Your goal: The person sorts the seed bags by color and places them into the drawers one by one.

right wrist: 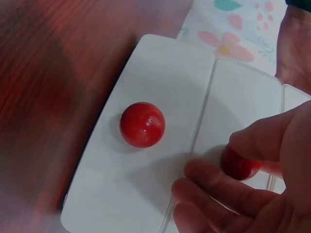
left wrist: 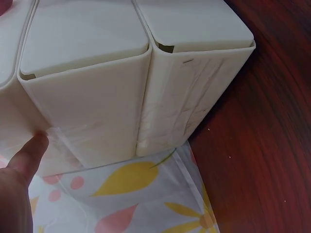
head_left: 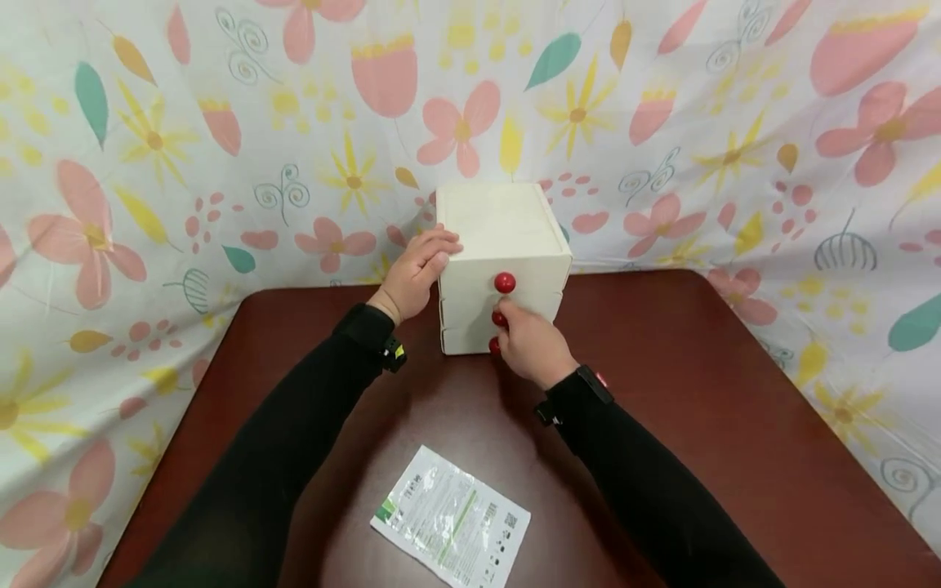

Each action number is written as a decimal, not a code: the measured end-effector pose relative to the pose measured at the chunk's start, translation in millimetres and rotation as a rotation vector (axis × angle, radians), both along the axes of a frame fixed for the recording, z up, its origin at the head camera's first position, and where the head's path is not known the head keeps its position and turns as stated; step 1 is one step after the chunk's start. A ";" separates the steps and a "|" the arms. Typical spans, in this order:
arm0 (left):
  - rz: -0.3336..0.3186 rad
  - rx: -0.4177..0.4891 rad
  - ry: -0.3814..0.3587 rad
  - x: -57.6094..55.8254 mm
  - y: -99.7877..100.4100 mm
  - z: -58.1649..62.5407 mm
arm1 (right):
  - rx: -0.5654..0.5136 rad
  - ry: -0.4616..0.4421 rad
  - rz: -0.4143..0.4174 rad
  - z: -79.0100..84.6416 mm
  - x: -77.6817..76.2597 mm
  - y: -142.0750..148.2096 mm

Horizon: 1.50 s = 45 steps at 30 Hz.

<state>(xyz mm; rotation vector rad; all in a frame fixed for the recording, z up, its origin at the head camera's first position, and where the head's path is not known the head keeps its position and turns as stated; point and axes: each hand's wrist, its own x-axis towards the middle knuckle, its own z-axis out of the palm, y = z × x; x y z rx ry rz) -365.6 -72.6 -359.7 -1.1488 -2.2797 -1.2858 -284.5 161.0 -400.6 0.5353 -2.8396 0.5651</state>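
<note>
A small white drawer box [head_left: 507, 216] with three stacked drawers stands at the back of the table. My left hand [head_left: 415, 273] rests against its left side, fingertips over the top edge; the left wrist view shows one finger touching the side wall. With thumb and fingers, my right hand [head_left: 535, 343] pinches the middle red knob [right wrist: 238, 165], which is partly hidden by them. Above it is the top red knob [head_left: 504, 282], and below it the bottom red knob [right wrist: 142, 124]. All three drawers look pushed in.
A white printed packet [head_left: 456, 518] with green marks lies flat near the front of the dark red-brown table [head_left: 662, 392]. Behind the box hangs a flower-patterned cloth [head_left: 294, 122], close to its back and along the table's sides.
</note>
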 end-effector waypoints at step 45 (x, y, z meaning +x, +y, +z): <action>0.010 0.015 -0.001 3.9 1.2 -2.4 | 0.107 -0.208 0.148 -40.0 -3.6 12.4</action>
